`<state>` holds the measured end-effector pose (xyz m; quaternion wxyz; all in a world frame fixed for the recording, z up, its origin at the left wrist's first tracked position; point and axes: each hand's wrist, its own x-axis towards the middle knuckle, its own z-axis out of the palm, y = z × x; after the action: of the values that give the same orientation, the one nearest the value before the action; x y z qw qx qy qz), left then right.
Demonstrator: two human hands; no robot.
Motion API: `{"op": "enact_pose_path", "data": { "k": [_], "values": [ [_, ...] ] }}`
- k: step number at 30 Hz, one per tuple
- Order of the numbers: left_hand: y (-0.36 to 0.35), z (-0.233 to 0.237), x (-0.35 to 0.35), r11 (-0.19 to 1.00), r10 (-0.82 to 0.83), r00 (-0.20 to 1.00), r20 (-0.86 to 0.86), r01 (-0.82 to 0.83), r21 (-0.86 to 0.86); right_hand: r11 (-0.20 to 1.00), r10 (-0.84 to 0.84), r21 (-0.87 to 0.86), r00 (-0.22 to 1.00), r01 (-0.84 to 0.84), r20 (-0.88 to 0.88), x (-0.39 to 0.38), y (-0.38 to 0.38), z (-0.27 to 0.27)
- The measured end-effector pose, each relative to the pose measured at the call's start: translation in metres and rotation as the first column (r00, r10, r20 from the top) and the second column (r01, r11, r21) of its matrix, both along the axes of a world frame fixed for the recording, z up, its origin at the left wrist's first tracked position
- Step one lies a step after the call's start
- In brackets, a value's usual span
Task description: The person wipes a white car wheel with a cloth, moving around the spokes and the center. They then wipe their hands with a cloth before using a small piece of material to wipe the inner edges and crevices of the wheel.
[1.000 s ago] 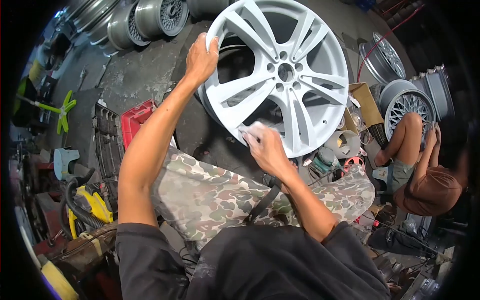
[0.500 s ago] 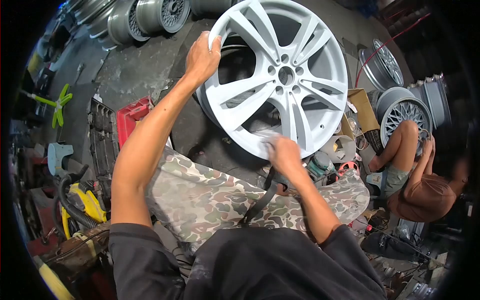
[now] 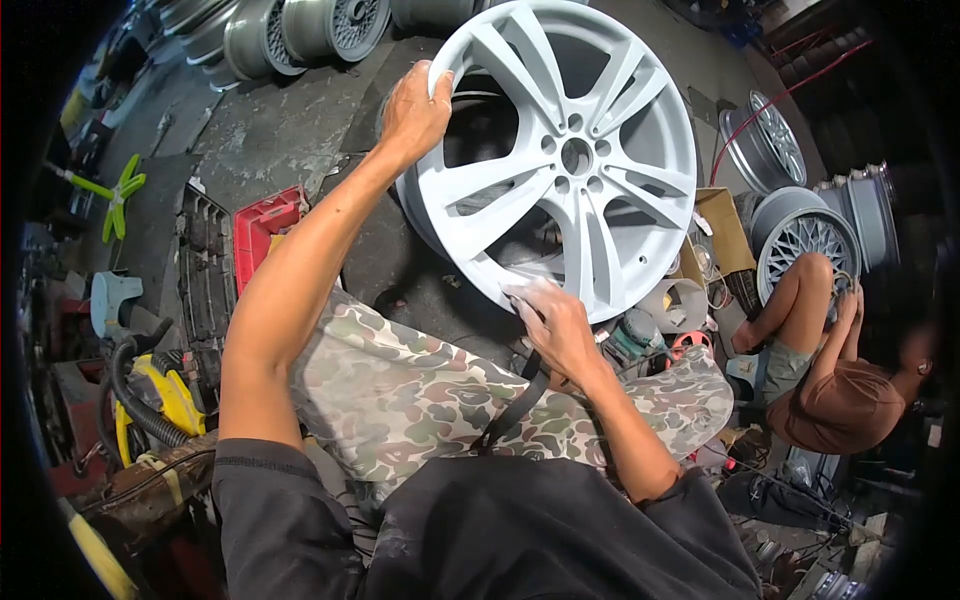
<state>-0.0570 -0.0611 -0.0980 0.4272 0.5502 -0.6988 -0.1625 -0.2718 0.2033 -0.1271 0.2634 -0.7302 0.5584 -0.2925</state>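
A white-grey alloy wheel rim (image 3: pixel 476 241) with paired spokes stands tilted before me, its face towards me. My left hand (image 3: pixel 416 108) is closed round its upper left edge, thumb on the front lip. Down at the near lower edge, my right hand (image 3: pixel 558 322) presses bent fingers against the lip. Pale, dusty-looking fingertips and motion blur there hide whatever is pinched, if anything. My knees in camouflage cloth (image 3: pixel 420 375) lie just below the wheel.
Other rims (image 3: pixel 345 25) stand at the back left, more (image 3: pixel 808 245) at the right. A co-worker (image 3: pixel 835 395) sits at the right, hands by a rim. A red crate (image 3: pixel 262 235), a cardboard box (image 3: pixel 722 225) and a green power tool (image 3: pixel 637 335) lie near the wheel.
My right hand has slid a little left along the wheel's lower lip. My left hand keeps its hold, and the view has shifted slightly.
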Motion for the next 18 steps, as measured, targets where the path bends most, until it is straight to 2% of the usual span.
{"op": "enact_pose_path", "data": {
  "k": [2,4,6,8,9,11,13,16,18],
  "values": [
    [0.0,0.001,0.0,1.0,0.006,1.0,-0.019,-0.006,-0.004,1.0,0.002,-0.028,1.0,-0.001,0.027,-0.006,0.003,-0.008],
    [-0.002,0.0,-0.003,1.0,0.001,0.999,-0.034,-0.001,-0.007,0.988,-0.007,-0.152,0.991,0.027,0.132,0.016,-0.004,-0.013],
    [-0.001,0.001,-0.001,1.0,0.018,1.0,-0.025,-0.018,0.004,0.98,-0.018,-0.19,0.982,0.054,0.186,0.033,-0.014,-0.011],
    [0.003,0.006,0.001,1.0,0.004,1.0,0.004,-0.004,0.015,0.965,0.036,-0.261,0.989,0.002,0.141,0.034,-0.017,-0.009],
    [0.002,0.006,0.0,1.0,0.004,1.0,-0.009,-0.004,0.027,0.972,0.04,-0.234,0.999,-0.03,0.036,0.019,-0.006,-0.009],
    [-0.002,0.004,-0.001,0.999,0.014,0.999,-0.035,-0.013,0.045,0.969,0.044,-0.242,0.999,-0.042,0.001,-0.01,0.009,-0.022],
    [-0.004,-0.003,0.0,0.999,0.013,1.0,-0.001,-0.013,-0.041,0.974,0.047,-0.219,0.998,-0.055,-0.041,-0.012,0.013,-0.026],
    [-0.005,-0.003,0.002,1.0,-0.002,1.0,0.001,0.002,0.0,0.954,0.098,-0.289,0.994,-0.081,0.047,0.03,-0.016,-0.012],
    [-0.003,-0.001,0.004,1.0,0.001,1.0,0.014,-0.001,-0.007,0.944,0.077,-0.323,0.997,-0.068,0.014,0.035,-0.021,-0.015]
  ]
}}
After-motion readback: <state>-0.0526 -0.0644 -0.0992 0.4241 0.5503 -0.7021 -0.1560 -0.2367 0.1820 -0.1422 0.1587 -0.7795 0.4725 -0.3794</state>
